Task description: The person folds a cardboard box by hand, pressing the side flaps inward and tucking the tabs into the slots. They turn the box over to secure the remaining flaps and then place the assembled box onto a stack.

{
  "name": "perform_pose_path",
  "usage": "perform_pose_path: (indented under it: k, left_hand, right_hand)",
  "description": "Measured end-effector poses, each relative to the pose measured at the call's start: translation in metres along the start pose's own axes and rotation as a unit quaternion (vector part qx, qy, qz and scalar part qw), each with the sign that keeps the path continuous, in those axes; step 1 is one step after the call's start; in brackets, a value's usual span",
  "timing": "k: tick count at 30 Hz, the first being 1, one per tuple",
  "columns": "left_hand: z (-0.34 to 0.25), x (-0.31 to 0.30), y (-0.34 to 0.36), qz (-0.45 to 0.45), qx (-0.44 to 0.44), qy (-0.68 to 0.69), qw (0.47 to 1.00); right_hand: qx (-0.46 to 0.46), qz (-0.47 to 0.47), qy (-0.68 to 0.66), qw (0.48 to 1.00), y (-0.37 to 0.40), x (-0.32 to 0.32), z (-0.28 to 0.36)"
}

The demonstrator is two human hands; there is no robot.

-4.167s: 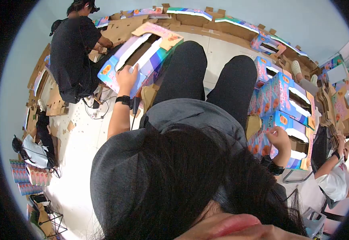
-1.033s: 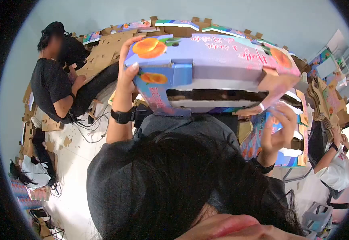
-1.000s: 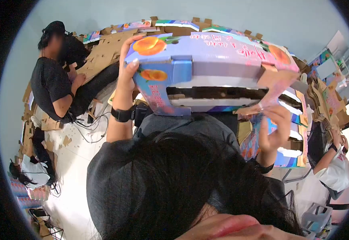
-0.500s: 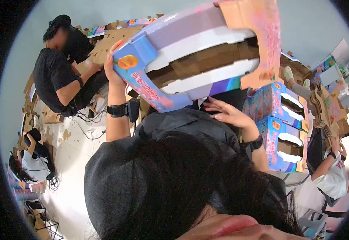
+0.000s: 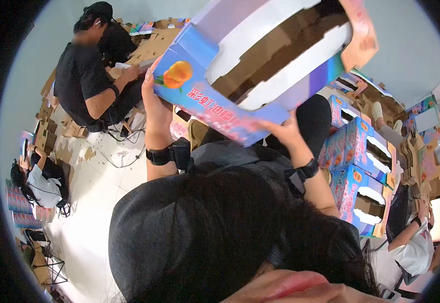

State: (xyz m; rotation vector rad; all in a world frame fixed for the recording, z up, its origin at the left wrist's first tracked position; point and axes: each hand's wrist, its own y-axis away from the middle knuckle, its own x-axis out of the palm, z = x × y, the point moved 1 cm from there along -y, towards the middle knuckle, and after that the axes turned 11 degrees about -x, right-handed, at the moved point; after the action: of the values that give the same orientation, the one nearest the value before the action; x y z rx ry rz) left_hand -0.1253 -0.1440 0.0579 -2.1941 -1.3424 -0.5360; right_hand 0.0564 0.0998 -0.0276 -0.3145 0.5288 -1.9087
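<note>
I hold a large blue-and-purple cardboard box (image 5: 230,108) printed with peaches up in front of my head, tilted, its open brown inside facing me. My left hand (image 5: 154,103) grips its left end near the peach picture. My right hand (image 5: 286,132) supports the lower edge from underneath. Both wrists carry black bands. My dark hair and grey shirt fill the lower part of the view.
A person in black (image 5: 86,81) sits at the left working on cardboard. Finished printed boxes (image 5: 358,151) are stacked at my right. Another person in white (image 5: 414,242) is at the far right. Flat cardboard sheets (image 5: 154,43) line the back, with scraps and cables on the floor.
The box has risen higher and tilted further over my head. My right hand went from open below the box to holding its lower edge.
</note>
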Motion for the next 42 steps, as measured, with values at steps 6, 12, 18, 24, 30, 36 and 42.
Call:
perform_pose_path:
  k: [6,12,18,24,30,36,42]
  left_hand:
    - [0.041,-0.012,0.007,0.123,-0.131,0.001,0.984]
    - [0.046,0.015,0.03,0.251,-0.193,-0.064,0.946]
    - [0.056,0.039,0.033,0.374,-0.199,-0.108,0.899]
    - [0.075,0.04,0.023,0.466,-0.214,-0.172,0.841]
    - [0.099,0.042,0.027,0.446,-0.22,-0.267,0.826]
    - [0.099,0.051,0.035,0.422,-0.233,-0.228,0.846]
    - [0.109,0.051,0.037,0.364,-0.261,-0.157,0.88]
  right_hand:
    - [-0.03,-0.101,0.007,0.994,0.011,-0.057,0.056]
    - [0.023,-0.113,0.054,0.992,0.052,-0.109,0.073]
    - [0.025,-0.188,0.011,0.982,0.075,-0.131,0.086]
    - [0.035,-0.219,-0.07,0.973,0.105,-0.151,0.05]
    - [0.075,-0.275,-0.117,0.951,0.111,-0.135,0.052]
    - [0.074,-0.267,-0.107,0.955,0.114,-0.139,0.041]
    - [0.075,-0.241,-0.086,0.964,0.117,-0.151,0.03]
